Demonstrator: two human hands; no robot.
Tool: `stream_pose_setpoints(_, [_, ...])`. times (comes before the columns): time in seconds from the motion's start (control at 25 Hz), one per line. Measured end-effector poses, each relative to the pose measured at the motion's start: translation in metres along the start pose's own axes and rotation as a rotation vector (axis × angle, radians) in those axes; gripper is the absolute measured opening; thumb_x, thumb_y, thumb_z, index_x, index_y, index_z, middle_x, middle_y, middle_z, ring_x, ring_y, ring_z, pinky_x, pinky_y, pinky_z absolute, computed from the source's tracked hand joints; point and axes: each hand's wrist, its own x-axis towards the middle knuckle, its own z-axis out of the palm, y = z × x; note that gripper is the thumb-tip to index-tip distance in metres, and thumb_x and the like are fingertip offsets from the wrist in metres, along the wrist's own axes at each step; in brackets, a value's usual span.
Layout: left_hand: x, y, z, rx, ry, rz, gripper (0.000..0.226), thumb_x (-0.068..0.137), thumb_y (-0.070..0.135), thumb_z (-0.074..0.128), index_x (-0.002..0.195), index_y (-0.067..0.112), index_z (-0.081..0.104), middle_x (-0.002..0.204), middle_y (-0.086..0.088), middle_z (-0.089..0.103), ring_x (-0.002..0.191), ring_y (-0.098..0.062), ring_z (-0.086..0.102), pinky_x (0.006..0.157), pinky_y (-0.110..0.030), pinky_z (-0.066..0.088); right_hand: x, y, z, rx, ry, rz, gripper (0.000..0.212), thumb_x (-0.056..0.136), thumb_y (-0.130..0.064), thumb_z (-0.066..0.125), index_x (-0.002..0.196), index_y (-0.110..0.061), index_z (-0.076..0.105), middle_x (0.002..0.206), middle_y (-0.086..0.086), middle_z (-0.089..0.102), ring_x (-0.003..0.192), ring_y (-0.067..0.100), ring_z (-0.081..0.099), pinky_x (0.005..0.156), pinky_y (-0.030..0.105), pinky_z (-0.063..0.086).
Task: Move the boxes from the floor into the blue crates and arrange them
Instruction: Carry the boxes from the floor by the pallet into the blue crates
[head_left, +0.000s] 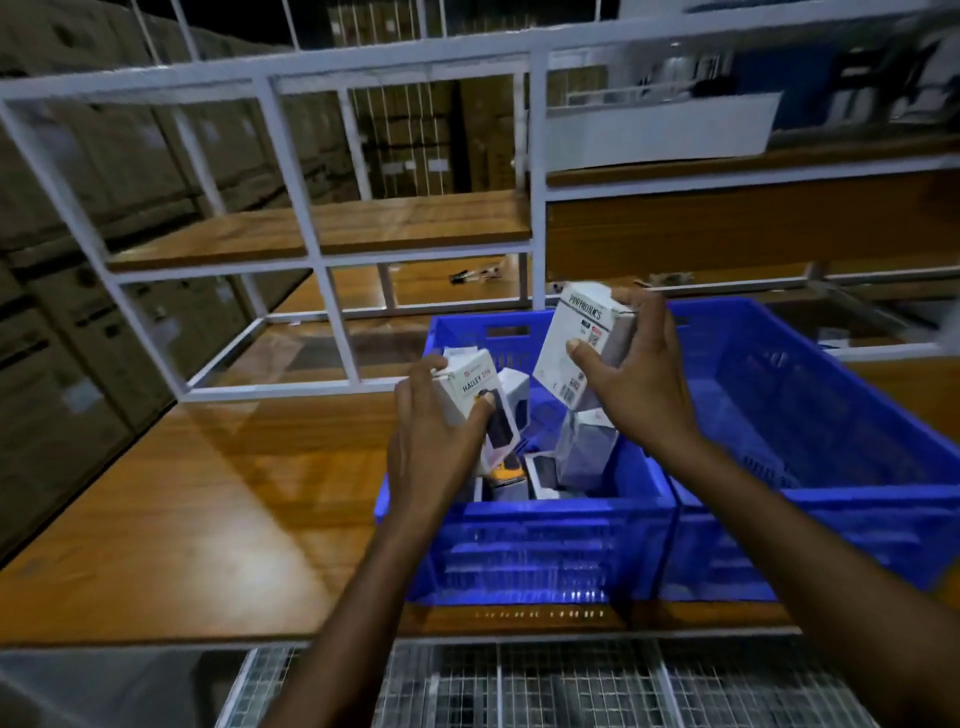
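**Bare Forearms, Bare Hands**

2 forearms show, both bare from the wrist to where the view's lower edge cuts them off. The left hand (431, 436) and the right hand (634, 384) are bare as well, with uncovered backs, knuckles and fingers. The nails are short, and both thumbnails show plainly. Both forearms are slender, their outlines blurred lower down.

White shelf frame (311, 260) stands on wooden table (182, 493), cartons (52, 249) behind.
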Motion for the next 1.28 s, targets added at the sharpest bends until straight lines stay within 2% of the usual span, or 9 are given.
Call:
stream_pose_setpoints(0.12, [0.001, -0.006, 0.022, 0.032, -0.006, -0.067, 0.051, 0.082, 0.043, 0.074, 0.124, 0.040, 0.045, 0.124, 0.001, 0.054, 0.110, -0.023, 0.061, 0.082, -0.036, 0.052, 0.010, 0.028, 0.008, -0.020, -0.097, 0.023, 0.054, 0.090, -0.037, 0.074, 0.132, -0.029, 0.042, 0.128, 0.002, 0.047, 0.102, 0.014, 0.056, 0.061, 0.008, 0.039])
stream_pose_setpoints(0.2, [0.005, -0.005, 0.032, 0.046, 0.010, -0.092, 0.051, 0.081, 0.044, 0.074, 0.123, 0.041, 0.045, 0.124, 0.002, 0.054, 0.110, -0.024, 0.061, 0.086, -0.042, 0.053, 0.018, 0.040, 0.017, -0.002, -0.153, 0.003, 0.055, 0.090, -0.038, 0.073, 0.134, -0.028, 0.042, 0.130, 0.002, 0.047, 0.101, 0.014, 0.054, 0.064, 0.014, 0.039])
stream_pose_setpoints(0.44, [0.008, 0.006, 0.059, 0.072, 0.093, -0.150, 0.052, 0.084, 0.040, 0.074, 0.127, 0.036, 0.046, 0.124, 0.004, 0.051, 0.114, -0.021, 0.058, 0.083, -0.034, 0.047, 0.038, 0.053, 0.038, 0.044, -0.263, -0.056, 0.056, 0.089, -0.046, 0.070, 0.133, -0.035, 0.036, 0.129, -0.002, 0.045, 0.102, 0.015, 0.058, 0.068, 0.031, 0.054])
stream_pose_setpoints(0.64, [0.002, 0.009, 0.076, 0.124, 0.140, -0.179, 0.053, 0.087, 0.040, 0.071, 0.132, 0.033, 0.044, 0.133, 0.005, 0.043, 0.113, -0.022, 0.057, 0.085, -0.039, 0.050, 0.042, 0.056, 0.050, 0.058, -0.307, -0.080, 0.055, 0.091, -0.042, 0.068, 0.132, -0.036, 0.032, 0.130, -0.001, 0.043, 0.107, 0.018, 0.061, 0.071, 0.041, 0.062])
stream_pose_setpoints(0.76, [-0.001, 0.003, 0.084, 0.216, 0.027, -0.240, 0.051, 0.094, 0.041, 0.065, 0.139, 0.024, 0.046, 0.147, 0.000, 0.036, 0.122, -0.024, 0.055, 0.089, -0.037, 0.045, 0.042, 0.064, 0.052, -0.002, -0.367, -0.048, 0.050, 0.093, -0.045, 0.063, 0.132, -0.033, 0.035, 0.136, 0.000, 0.036, 0.115, 0.024, 0.055, 0.078, 0.042, 0.058])
stream_pose_setpoints(0.88, [-0.008, -0.006, 0.086, 0.303, -0.097, -0.265, 0.046, 0.098, 0.040, 0.059, 0.140, 0.021, 0.052, 0.157, -0.004, 0.029, 0.126, -0.028, 0.055, 0.094, -0.037, 0.045, 0.041, 0.071, 0.053, -0.072, -0.435, -0.040, 0.035, 0.095, -0.045, 0.061, 0.123, -0.027, 0.049, 0.138, -0.001, 0.034, 0.122, 0.025, 0.048, 0.084, 0.040, 0.052])
stream_pose_setpoints(1.04, [-0.030, 0.000, 0.076, 0.298, 0.034, -0.215, 0.035, 0.099, 0.026, 0.060, 0.133, 0.023, 0.057, 0.148, 0.001, 0.041, 0.121, -0.023, 0.057, 0.087, -0.033, 0.044, 0.034, 0.070, 0.043, -0.024, -0.416, -0.059, 0.017, 0.093, -0.031, 0.063, 0.108, -0.027, 0.058, 0.135, -0.004, 0.040, 0.125, 0.022, 0.046, 0.090, 0.042, 0.048])
stream_pose_setpoints(1.2, [-0.056, 0.014, 0.055, 0.261, 0.227, -0.183, 0.030, 0.095, 0.021, 0.063, 0.125, 0.027, 0.060, 0.132, 0.006, 0.050, 0.111, -0.015, 0.058, 0.079, -0.027, 0.039, 0.022, 0.052, 0.037, 0.085, -0.385, -0.167, 0.013, 0.088, -0.024, 0.067, 0.100, -0.025, 0.062, 0.124, -0.004, 0.049, 0.122, 0.020, 0.049, 0.091, 0.042, 0.048])
stream_pose_setpoints(1.28, [-0.072, 0.019, 0.038, 0.276, 0.312, -0.198, 0.034, 0.093, 0.022, 0.065, 0.126, 0.030, 0.058, 0.130, 0.007, 0.051, 0.108, -0.013, 0.058, 0.079, -0.028, 0.044, 0.009, 0.034, 0.036, 0.146, -0.387, -0.226, 0.013, 0.086, -0.023, 0.067, 0.098, -0.025, 0.063, 0.118, -0.004, 0.053, 0.119, 0.019, 0.052, 0.090, 0.041, 0.049])
